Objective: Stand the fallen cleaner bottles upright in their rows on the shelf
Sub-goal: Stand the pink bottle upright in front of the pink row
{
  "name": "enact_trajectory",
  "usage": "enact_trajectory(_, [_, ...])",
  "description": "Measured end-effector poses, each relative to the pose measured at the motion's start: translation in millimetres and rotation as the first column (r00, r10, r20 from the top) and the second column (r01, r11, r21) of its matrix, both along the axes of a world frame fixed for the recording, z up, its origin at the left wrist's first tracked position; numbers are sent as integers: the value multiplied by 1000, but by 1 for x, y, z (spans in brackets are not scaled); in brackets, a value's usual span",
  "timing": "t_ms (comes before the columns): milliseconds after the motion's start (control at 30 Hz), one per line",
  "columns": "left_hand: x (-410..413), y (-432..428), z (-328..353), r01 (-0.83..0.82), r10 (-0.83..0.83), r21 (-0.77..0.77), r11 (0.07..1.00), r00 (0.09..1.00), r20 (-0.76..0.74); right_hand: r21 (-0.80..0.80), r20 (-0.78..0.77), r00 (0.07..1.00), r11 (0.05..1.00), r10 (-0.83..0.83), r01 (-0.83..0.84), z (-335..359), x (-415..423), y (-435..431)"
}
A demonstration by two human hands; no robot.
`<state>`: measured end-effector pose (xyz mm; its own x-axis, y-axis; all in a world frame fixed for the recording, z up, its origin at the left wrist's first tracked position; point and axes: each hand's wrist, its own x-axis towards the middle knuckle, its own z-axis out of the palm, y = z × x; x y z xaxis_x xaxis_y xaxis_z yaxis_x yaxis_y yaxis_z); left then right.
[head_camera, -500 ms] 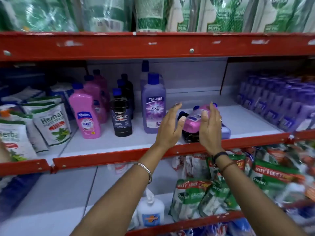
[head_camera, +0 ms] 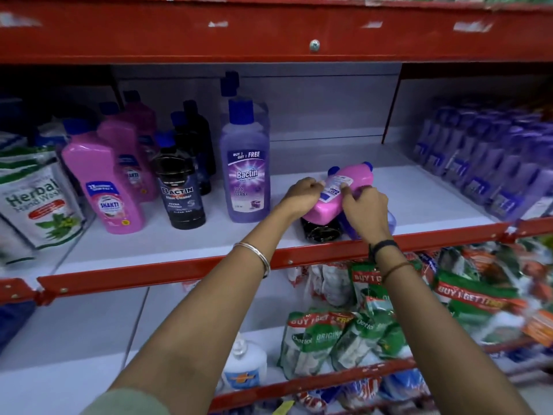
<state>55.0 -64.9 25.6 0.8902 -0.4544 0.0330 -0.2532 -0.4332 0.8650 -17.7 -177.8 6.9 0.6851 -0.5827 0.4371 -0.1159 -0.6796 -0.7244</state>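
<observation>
A pink cleaner bottle (head_camera: 338,193) lies on its side on top of a fallen black bottle (head_camera: 321,230) and a fallen purple one (head_camera: 389,220) near the front of the white shelf (head_camera: 167,244). My left hand (head_camera: 302,196) grips the pink bottle's left side and my right hand (head_camera: 363,209) grips its right side. To the left stand upright rows: pink Shakti bottles (head_camera: 104,190), black Bactin bottles (head_camera: 182,193) and purple Bactin bottles (head_camera: 245,169).
Herbal hand-wash pouches (head_camera: 39,202) lean at the far left. Rows of small purple bottles (head_camera: 490,163) fill the right section. The red shelf lip (head_camera: 179,272) runs along the front. Green refill pouches (head_camera: 359,333) and a white pump bottle (head_camera: 244,365) sit on the shelf below.
Both hands were open and hovering on either side of the fallen pile; now they have dropped onto the pink bottle and closed on it. The camera has moved closer.
</observation>
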Motion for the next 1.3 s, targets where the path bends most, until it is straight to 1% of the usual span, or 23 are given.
enact_trajectory(67, [0,2,-2,-7,8,-14,1000,1000,14,67,-6,1000,997,23,-23,4,1,0])
enact_trajectory(133, [-5,10,-3,-36,36,-76,996,999,-13,138,48,995,986,84,-90,4,-5,7])
enact_trajectory(200, [-14,25,-5,-44,33,-218,975,998,-51,207,137,980,964,143,-170,2,-10,18])
enact_trajectory(267, [-25,41,-7,-37,23,-350,936,999,-43,265,203,961,934,187,-238,2,-17,30])
enact_trajectory(367, [-38,76,-6,-26,31,-493,870,999,4,276,264,919,890,294,-364,10,-23,58])
enact_trajectory(433, [-44,101,-3,-34,66,-541,840,997,40,270,266,889,857,372,-440,15,-26,81])
enact_trajectory(600, [-53,178,-11,-119,223,-539,834,966,131,167,266,820,813,507,-557,18,-22,146])
enact_trajectory(700, [-56,223,-12,-171,313,-562,810,935,167,159,299,751,746,588,-647,19,-11,192])
enact_trajectory(833, [-50,274,-10,-284,437,-558,780,886,159,95,283,699,706,657,-702,15,13,254])
enact_trajectory(967, [-39,319,-17,-360,524,-547,756,834,174,126,256,635,627,729,-769,7,38,300])
enact_trajectory(1033, [-33,335,-20,-373,537,-543,753,824,179,120,240,628,619,740,-776,0,48,316])
enact_trajectory(1200, [-20,362,-31,-324,502,-554,767,841,203,144,209,645,630,735,-763,-12,62,340])
enact_trajectory(1233, [-20,365,-31,-308,488,-558,771,848,207,152,212,658,641,722,-752,-13,62,341])
enact_trajectory(1300, [-17,370,-32,-292,476,-564,773,854,211,166,248,711,694,658,-701,-16,62,343])
